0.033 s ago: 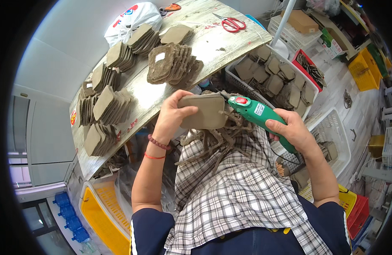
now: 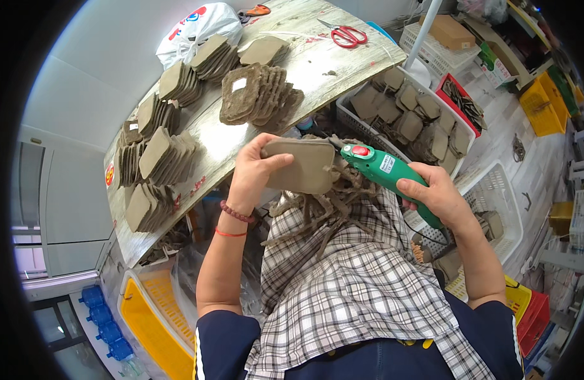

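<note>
Left hand [image 2: 253, 170] pinched a brown pad [image 2: 304, 170], thumb on top, just off the table's [image 2: 209, 149] near edge. Right hand [image 2: 434, 195] wrapped a green power tool [image 2: 386, 166], also off that edge; tip near pad, contact unclear. Scraps [image 2: 330, 206] lay wearer-side of the table. Pad stacks [image 2: 168, 155] and scissors [image 2: 336, 28] sat on it.
</note>
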Demonstrator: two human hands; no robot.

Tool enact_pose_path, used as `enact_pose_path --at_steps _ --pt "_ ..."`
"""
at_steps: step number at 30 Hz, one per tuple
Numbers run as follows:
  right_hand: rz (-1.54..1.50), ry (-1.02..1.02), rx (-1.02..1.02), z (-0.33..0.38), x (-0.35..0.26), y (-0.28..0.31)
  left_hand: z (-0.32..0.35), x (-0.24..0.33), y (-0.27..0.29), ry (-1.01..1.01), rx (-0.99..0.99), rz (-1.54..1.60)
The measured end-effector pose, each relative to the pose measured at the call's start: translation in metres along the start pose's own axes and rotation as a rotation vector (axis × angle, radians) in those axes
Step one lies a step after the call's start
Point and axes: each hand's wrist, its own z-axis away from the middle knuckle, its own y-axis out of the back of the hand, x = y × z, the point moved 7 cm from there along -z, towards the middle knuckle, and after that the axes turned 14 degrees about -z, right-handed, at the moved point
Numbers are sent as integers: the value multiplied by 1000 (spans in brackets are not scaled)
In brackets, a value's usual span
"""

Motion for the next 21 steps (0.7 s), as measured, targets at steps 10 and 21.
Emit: enact_pose_path --at_steps 10,21 --pt "22 -34 -88 -1 6 -11 3 -14 3 83 -5 123" --pt "42 20 -117 -8 4 -30 16 -7 -23 168 -198 56"
